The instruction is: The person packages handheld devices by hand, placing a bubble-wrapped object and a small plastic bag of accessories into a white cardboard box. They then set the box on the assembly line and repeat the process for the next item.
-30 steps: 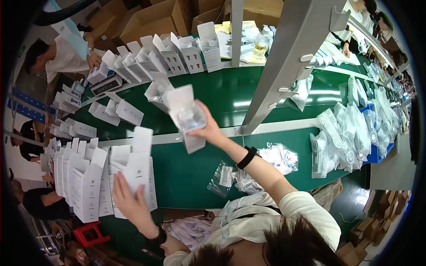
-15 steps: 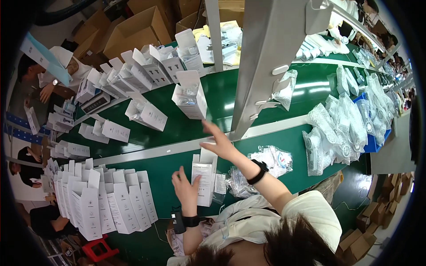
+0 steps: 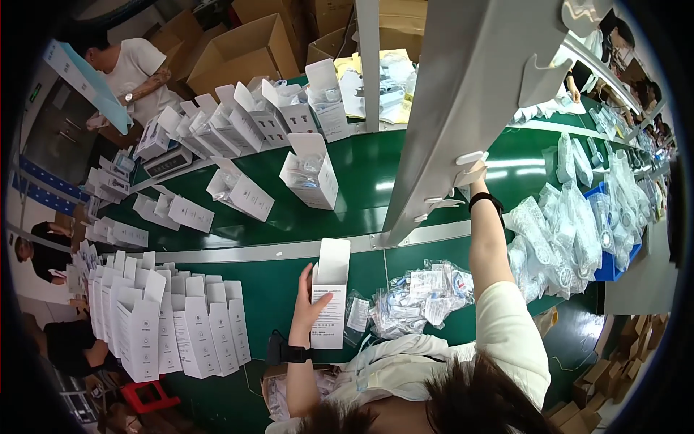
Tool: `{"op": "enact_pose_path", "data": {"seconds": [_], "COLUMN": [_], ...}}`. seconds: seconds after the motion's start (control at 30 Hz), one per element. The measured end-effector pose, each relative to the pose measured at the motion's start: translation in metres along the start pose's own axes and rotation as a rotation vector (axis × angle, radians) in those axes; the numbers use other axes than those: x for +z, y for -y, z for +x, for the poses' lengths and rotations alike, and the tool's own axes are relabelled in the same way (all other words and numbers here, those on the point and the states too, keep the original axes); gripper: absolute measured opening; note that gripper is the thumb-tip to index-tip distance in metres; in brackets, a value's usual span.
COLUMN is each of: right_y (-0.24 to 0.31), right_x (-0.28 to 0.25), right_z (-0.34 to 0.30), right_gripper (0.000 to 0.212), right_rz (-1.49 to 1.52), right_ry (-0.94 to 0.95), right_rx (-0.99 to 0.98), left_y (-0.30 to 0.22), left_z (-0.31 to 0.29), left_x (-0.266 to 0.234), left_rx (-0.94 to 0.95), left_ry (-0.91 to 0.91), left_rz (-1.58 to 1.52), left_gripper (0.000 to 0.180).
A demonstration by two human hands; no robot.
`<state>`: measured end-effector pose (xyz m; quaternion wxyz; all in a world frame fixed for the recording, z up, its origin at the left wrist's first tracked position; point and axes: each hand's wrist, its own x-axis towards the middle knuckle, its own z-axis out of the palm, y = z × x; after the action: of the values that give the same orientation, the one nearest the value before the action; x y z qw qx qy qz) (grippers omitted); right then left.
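Observation:
My left hand (image 3: 309, 307) is wrapped round the left side of a white carton (image 3: 329, 318) with printed text. Its top flap stands up, and it rests upright on the green bench in front of me. My right hand (image 3: 475, 176) reaches far forward beside the grey metal post (image 3: 448, 123), level with its small white hooks (image 3: 463, 173). The post and hooks hide most of its fingers, so what it holds, if anything, does not show. Just right of the carton lies a pile of clear plastic packets (image 3: 423, 300) with small parts and labels.
Several open white cartons (image 3: 191, 325) stand in rows at the left. A filled carton (image 3: 311, 177) stands on the green belt beyond the rail. Bubble-wrapped items (image 3: 560, 224) are heaped at the right beside a blue bin (image 3: 614, 264). A co-worker (image 3: 134, 72) is at the far left.
My right hand has moved forward and right, from above the carton to the post. The left hand has closed onto the carton. The bubble-wrap bag by the post no longer shows.

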<state>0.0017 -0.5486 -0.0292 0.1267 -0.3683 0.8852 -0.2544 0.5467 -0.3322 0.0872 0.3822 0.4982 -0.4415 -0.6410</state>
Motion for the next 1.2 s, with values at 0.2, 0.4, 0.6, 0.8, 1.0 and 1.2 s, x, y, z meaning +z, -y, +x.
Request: {"op": "enact_pose_path", "data": {"seconds": [0.2, 0.4, 0.6, 0.8, 1.0, 1.2], "right_y": [0.087, 0.111, 0.164, 0.174, 0.157, 0.055], "right_x": [-0.044, -0.119, -0.132, -0.137, -0.154, -0.125], "right_z": [-0.149, -0.322, -0.395, -0.403, -0.401, -0.342], "right_gripper": [0.068, 0.056, 0.066, 0.074, 0.055, 0.044], "right_rz": [1.281, 2.081, 1.904, 1.615, 0.540, 0.193], "right_ry": [0.648, 0.689, 0.501, 0.287, 0.244, 0.130], "right_rx": [0.306, 0.307, 0.063, -0.309, -1.150, -0.709], "left_y": [-0.056, -0.070, -0.063, -0.062, -0.064, -0.017], "left_z": [-0.029, -0.024, -0.036, -0.049, -0.046, -0.024], "left_x": [0.003, 0.053, 0.080, 0.082, 0.074, 0.022], "left_rx": [0.374, 0.472, 0.610, 0.629, 0.818, 0.742], "left_ry": [-0.061, -0.006, -0.062, -0.043, -0.131, -0.277], "left_rz": [0.672, 0.751, 0.751, 0.672, 0.425, 0.385], "left_gripper": [0.080, 0.076, 0.066, 0.069, 0.075, 0.070]}}
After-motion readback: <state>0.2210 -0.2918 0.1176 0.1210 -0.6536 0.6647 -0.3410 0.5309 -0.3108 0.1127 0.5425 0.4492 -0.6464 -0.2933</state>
